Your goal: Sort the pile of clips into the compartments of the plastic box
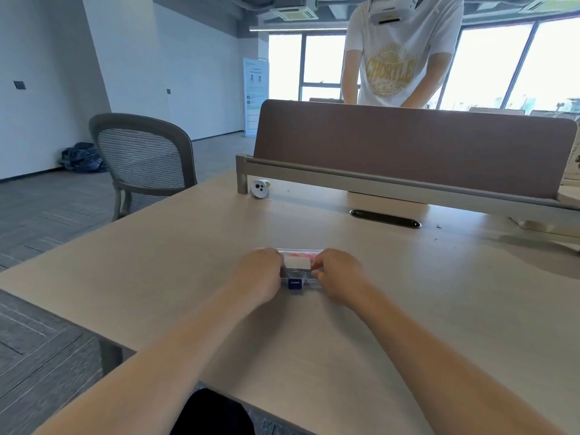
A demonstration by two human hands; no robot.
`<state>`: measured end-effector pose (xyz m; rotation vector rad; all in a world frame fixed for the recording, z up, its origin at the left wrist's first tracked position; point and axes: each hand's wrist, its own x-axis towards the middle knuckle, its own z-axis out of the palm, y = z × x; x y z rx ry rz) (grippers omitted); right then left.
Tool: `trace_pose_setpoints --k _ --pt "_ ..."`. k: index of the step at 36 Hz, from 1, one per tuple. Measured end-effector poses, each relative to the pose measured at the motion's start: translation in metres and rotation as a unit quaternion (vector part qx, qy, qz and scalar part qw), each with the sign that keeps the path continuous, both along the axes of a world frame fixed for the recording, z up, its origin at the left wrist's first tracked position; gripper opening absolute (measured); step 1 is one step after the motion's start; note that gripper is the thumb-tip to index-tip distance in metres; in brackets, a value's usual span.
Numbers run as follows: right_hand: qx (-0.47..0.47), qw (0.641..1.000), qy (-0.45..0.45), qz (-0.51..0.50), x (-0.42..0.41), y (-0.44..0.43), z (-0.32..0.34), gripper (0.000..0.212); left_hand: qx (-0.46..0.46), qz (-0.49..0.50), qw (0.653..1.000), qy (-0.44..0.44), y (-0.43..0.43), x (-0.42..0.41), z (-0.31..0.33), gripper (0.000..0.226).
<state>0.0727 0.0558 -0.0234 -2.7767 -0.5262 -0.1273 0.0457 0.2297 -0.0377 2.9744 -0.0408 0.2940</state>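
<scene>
Our left hand [260,274] is curled round the left end of the plastic box [301,273] and holds it; the fingertips are hidden behind the knuckles. The box lies flat on the table [188,262] between both hands, touching each. It is clear, small and thin-walled. We judge it light, stiff and smooth enough to slip, and likely to skid if pushed from one side only. A white label [296,262] sits on top, just right of the left knuckles. A blue latch [295,283] is on the edge nearest our wrists. Pink pieces [303,255] show through the side beyond the fingertips; probably clips, but too small to tell. We see no loose pile. Our right hand [337,274] pinches the right end, thumb and fingers curled on it. Best hold, we judge: steady both short ends and leave a thumb free for the latch. Thin plastic may crack if forced.
</scene>
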Motion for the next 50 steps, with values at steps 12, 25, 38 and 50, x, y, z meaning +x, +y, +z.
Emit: trace_pose_setpoints --k 12,25,38,50 --pt "-0.070 0.997 -0.027 -0.001 -0.002 0.013 0.002 0.036 -0.001 0.008 1.000 0.027 -0.004 0.004 0.003 0.039" --pt "-0.064 0.994 -0.084 -0.007 -0.011 0.019 -0.007 0.030 0.013 0.044 0.999 -0.026 -0.014 -0.001 -0.005 0.043" --pt "-0.049 0.997 -0.058 -0.019 -0.017 0.023 -0.003 0.037 0.022 0.036 0.999 -0.031 -0.020 -0.007 0.002 0.040" --pt "-0.016 0.999 -0.039 -0.027 -0.028 0.022 0.025 0.038 -0.044 -0.011 0.999 0.003 -0.010 -0.024 0.035 0.027"
